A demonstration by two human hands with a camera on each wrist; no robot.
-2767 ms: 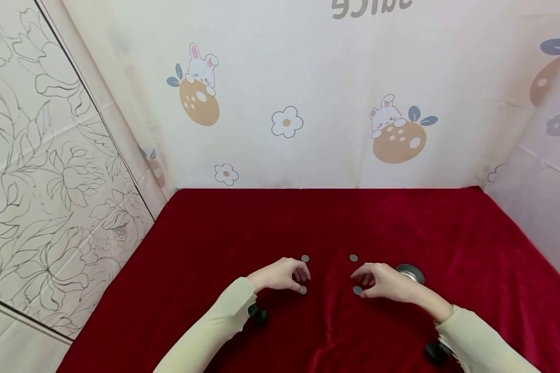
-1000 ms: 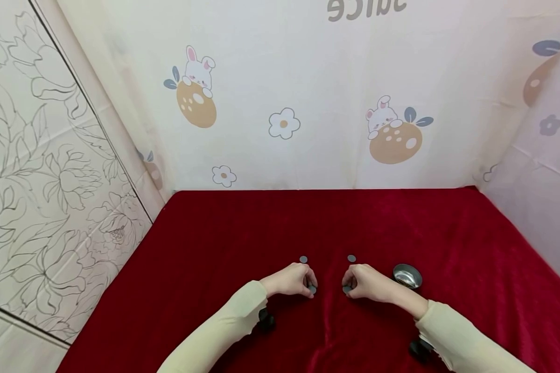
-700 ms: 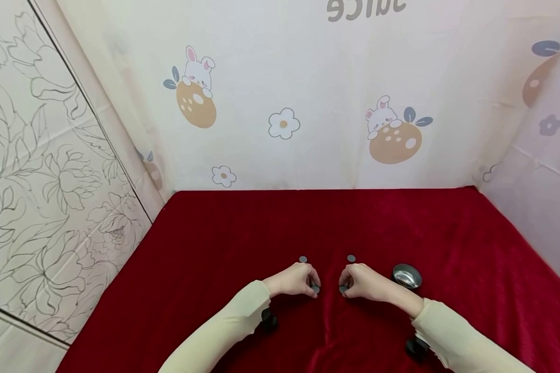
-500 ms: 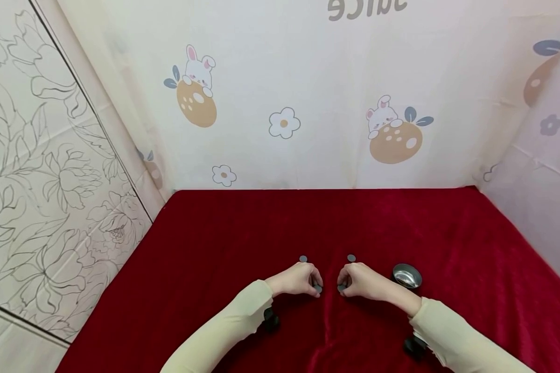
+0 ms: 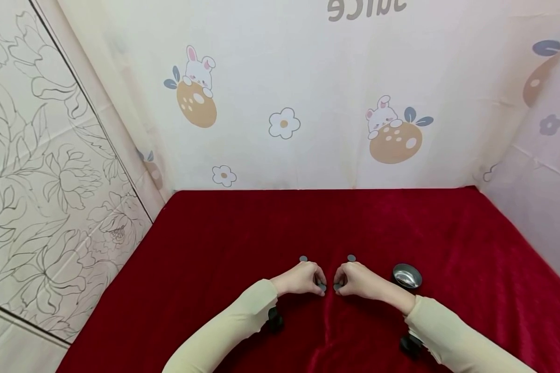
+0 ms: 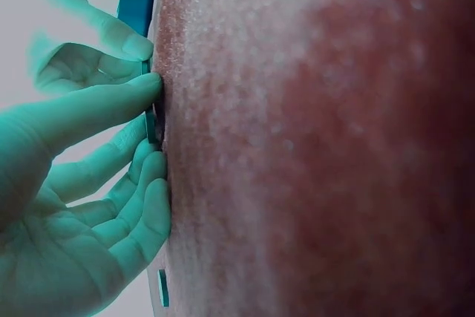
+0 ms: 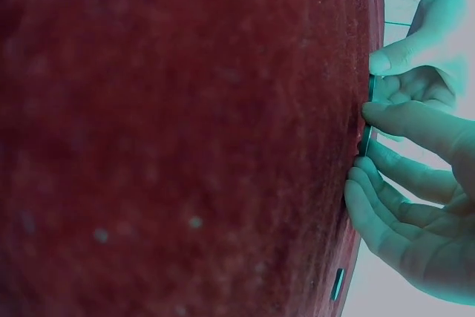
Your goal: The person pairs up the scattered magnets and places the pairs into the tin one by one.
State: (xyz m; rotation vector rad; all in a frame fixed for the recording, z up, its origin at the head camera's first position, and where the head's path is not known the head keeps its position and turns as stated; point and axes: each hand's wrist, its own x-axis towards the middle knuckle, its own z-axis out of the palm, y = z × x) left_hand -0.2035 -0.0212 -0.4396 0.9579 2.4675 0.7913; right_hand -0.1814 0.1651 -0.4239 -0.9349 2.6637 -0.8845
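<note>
My left hand (image 5: 305, 278) holds a small flat grey disc (image 5: 323, 287) between thumb and fingers, down on the red cloth. Opposite it, my right hand (image 5: 357, 280) pinches a like disc (image 5: 337, 287) the same way. A narrow gap parts the two discs. In the left wrist view the left hand's disc (image 6: 151, 125) stands edge-on between thumb and fingertips, touching or nearly touching the cloth. The right wrist view has the right hand's disc (image 7: 364, 141) likewise edge-on. Just beyond the hands lie two more grey discs, one on the left (image 5: 303, 258) and one on the right (image 5: 351, 257).
A shallow round metal bowl (image 5: 407, 276) stands to the right, behind the right forearm. Red velvet cloth (image 5: 261, 223) covers the table, with a ridge of folds in front of the hands. A printed curtain (image 5: 326, 67) hangs behind the table's far edge.
Both hands took hold of the nearer discs and slid them inward over the cloth, so the gap between them has shrunk steadily. The far discs and the bowl have stayed put.
</note>
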